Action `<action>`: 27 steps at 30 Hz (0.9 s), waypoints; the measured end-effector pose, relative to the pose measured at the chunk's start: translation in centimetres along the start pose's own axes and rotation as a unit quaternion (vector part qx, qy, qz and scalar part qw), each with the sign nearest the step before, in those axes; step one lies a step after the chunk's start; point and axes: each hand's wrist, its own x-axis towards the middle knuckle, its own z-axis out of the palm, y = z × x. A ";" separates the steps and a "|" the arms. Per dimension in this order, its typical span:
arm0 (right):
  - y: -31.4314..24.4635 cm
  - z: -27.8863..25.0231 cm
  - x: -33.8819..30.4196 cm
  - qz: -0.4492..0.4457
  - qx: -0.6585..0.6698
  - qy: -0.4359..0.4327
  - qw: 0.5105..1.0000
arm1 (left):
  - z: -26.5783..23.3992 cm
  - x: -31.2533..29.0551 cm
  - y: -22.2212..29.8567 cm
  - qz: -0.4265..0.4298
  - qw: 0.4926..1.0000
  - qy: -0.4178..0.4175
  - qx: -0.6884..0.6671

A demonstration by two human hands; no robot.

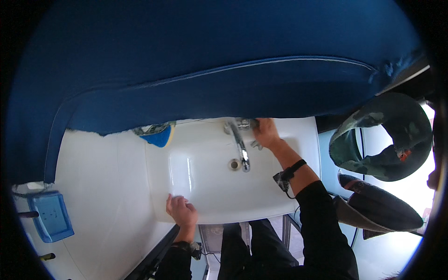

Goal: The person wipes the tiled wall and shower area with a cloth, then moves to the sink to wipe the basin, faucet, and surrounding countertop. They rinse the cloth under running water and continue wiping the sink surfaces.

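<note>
Reaching over the white washbasin [212,200], the right hand [267,134] is at the chrome faucet [239,144], right on its handle side. It's blurry there and the fingers are partly hidden, so I can't tell if they're pinching the handle or just touching it. Left hand [183,210] is well to the left of the faucet and closer to the wearer, by the basin's near edge, fingers loosely curled and a bit spread, not gripping anything I can see.

As for progress, I'd say it's at the faucet-handling stage: contact looks made, but neither hand is under the spout. Can't make out a clear stream, so whether the water's on is anyone's guess.

Container-wise, the basin has its round drain [234,164] just below the faucet's spout, plus some bright reflections. Left of the faucet, a blue-and-yellow sponge [158,140], or something like it, pokes out from under the blue fabric [210,37], untouched. Way further left there's a clear blue soap dish [49,214] with little dark spots, probably drain holes. Well right of the faucet, a camo fabric loop [413,144] gapes open, a reddish patch inside.
</note>
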 end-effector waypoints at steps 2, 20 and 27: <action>-0.9 1.7 0.0 0.007 0.016 -0.002 1.000 | 0.0 0.1 0.2 0.007 1.000 0.011 -0.005; -3.1 -4.9 0.5 0.024 -0.010 -0.211 0.977 | 0.1 -0.1 -0.1 0.063 0.998 0.008 0.021; -2.1 -3.0 0.8 0.019 0.136 -0.028 0.990 | -0.4 0.5 0.8 0.084 0.995 0.003 0.048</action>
